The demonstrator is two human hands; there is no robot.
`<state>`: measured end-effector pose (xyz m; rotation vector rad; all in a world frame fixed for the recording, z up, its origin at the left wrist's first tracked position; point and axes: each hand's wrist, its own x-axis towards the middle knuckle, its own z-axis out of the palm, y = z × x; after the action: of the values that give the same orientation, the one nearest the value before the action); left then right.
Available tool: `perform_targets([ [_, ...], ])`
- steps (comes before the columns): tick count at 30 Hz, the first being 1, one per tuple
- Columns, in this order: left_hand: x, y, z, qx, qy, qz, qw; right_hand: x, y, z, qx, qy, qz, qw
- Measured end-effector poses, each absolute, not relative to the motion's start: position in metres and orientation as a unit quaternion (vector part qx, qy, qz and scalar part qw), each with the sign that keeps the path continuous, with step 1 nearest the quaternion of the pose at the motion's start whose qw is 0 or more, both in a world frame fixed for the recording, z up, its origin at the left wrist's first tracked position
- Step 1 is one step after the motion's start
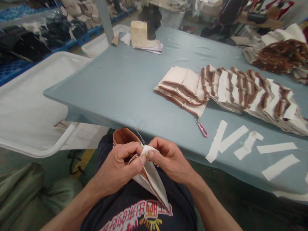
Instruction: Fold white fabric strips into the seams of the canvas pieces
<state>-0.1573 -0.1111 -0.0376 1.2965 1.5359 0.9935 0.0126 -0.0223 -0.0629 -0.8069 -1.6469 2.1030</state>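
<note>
Over my lap, just off the table's front edge, I hold a sewn fabric piece in cream and brown. My left hand pinches its upper edge, thumb against fingers. Close beside it my right hand is closed on the same spot, where a white strip end shows between the fingertips. A brown curved part of the piece stands up behind my left hand. Loose pale threads trail from it onto the table edge. My fingers hide how strip and fabric meet.
Pink thread snips lie on the blue-grey table, near several loose white strips. Behind them are stacked cream and brown pieces and a long folded row. A yellowish block stands farther back; a white bin is at left.
</note>
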Motion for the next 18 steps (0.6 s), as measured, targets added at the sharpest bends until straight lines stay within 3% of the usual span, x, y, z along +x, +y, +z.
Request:
perform_targets([
  [9,-0.168,-0.128,-0.048,0.504,0.570,0.403,0.508,0.009,-0.029,-0.075,-0.302,-0.491,0.785,0.227],
  [13,-0.169,-0.132,-0.053,0.502,0.610,0.367,0.490,0.010,-0.030,-0.078,-0.323,-0.492,0.775,0.228],
  [18,-0.167,-0.130,-0.063,0.367,0.620,0.417,0.554,0.014,-0.036,-0.082,-0.356,-0.472,0.778,0.213],
])
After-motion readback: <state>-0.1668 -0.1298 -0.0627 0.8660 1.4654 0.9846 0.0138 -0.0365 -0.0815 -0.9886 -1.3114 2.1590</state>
